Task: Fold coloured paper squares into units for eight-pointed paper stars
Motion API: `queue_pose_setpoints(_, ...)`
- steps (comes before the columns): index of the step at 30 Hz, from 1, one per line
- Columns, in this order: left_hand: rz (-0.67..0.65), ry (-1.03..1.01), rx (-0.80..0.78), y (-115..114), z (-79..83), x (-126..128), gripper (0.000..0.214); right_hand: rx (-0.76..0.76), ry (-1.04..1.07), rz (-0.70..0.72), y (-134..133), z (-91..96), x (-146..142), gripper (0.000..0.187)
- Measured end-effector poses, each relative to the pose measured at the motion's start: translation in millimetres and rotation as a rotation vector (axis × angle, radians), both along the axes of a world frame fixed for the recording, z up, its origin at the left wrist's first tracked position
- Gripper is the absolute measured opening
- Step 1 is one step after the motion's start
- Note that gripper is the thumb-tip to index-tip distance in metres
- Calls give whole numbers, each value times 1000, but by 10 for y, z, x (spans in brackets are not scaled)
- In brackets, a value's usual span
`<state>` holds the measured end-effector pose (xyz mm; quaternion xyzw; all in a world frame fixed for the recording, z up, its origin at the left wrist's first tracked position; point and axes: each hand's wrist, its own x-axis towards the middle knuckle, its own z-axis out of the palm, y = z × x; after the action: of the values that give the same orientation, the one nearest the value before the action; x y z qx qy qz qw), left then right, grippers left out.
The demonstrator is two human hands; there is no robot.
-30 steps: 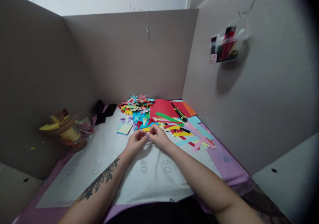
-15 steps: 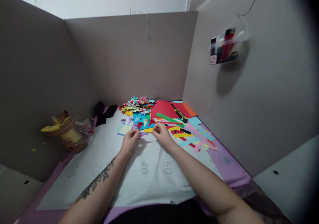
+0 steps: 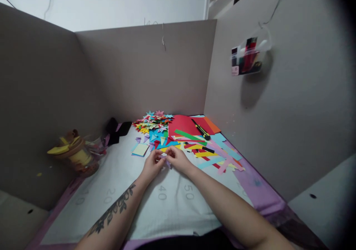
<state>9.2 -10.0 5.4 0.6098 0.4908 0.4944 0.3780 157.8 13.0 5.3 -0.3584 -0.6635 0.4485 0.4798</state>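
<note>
My left hand [image 3: 153,163] and my right hand [image 3: 177,159] meet over the white sheet, fingertips pinched close together. Between them is a small purple folded paper piece [image 3: 167,163], partly covered by the fingers. Just beyond lie small folded paper triangles, among them a red one [image 3: 157,144] and a pale yellow one [image 3: 162,140]. Left of these is a short stack of square papers [image 3: 140,150], pale yellow on top. Behind them rises a heap of folded paper stars [image 3: 153,122] in many colours.
A cutter knife [image 3: 200,129] rests on red paper [image 3: 180,125] at the back right. Coloured paper strips [image 3: 206,155] spread right of my hands. A pot-like container [image 3: 75,155] stands at the left wall; a plastic holder [image 3: 249,59] hangs on the right wall.
My hands have come together, the left moving right. The purple paper piece now shows between the fingers of both. The whole view has shifted slightly.
</note>
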Motion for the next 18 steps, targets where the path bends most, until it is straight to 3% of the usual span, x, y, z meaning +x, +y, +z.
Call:
queue_pose_setpoints(11, 67, -52, -66, 71, 24, -101, 33, -25, 106, -64, 123, -12, 78, 13)
queue_pose_setpoints(18, -16, 28, -113, -25, 82, -20, 29, -35, 48, 0, 59, -89, -30, 12)
